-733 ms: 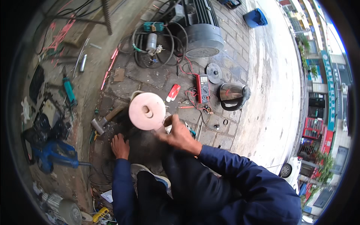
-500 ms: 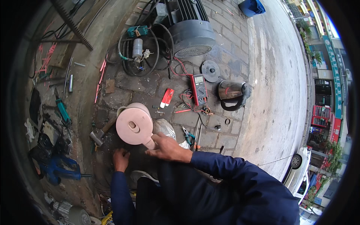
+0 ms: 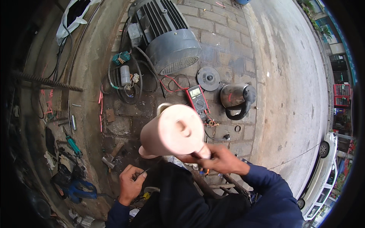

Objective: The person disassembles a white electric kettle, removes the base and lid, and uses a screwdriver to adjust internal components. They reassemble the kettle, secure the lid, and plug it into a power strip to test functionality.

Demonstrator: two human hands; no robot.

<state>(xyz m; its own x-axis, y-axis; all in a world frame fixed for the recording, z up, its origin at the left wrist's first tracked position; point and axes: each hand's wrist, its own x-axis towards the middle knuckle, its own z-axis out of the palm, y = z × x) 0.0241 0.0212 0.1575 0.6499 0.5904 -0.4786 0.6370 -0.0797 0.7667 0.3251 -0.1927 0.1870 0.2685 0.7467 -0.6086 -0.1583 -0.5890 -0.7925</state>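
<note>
A pink electric kettle [image 3: 161, 133] is held up and tilted in front of me, its lid with an oval recess facing me and its flared bottom toward the lower left. My right hand [image 3: 218, 159] is wrapped round its handle. Left of the kettle and apart from it, my left hand [image 3: 131, 181] pinches a thin dark piece [image 3: 152, 169], too small to make out as cord or tool. Beyond the kettle lies a red multimeter [image 3: 197, 98] with its leads. A steel kettle [image 3: 232, 95] with a black handle stands near a round kettle base [image 3: 208, 78].
A large grey electric motor [image 3: 173, 47] stands at the far side, beside coiled cable and a grey cylinder [image 3: 125, 75]. On the left are a hammer [image 3: 114, 155], a blue power tool [image 3: 81, 190] and loose scrap. A white car [image 3: 321, 178] is parked at right.
My right hand has lifted the pink kettle, moved it right and tilted it. My left hand has risen and now shows a thin dark piece in its fingers. The view has shifted.
</note>
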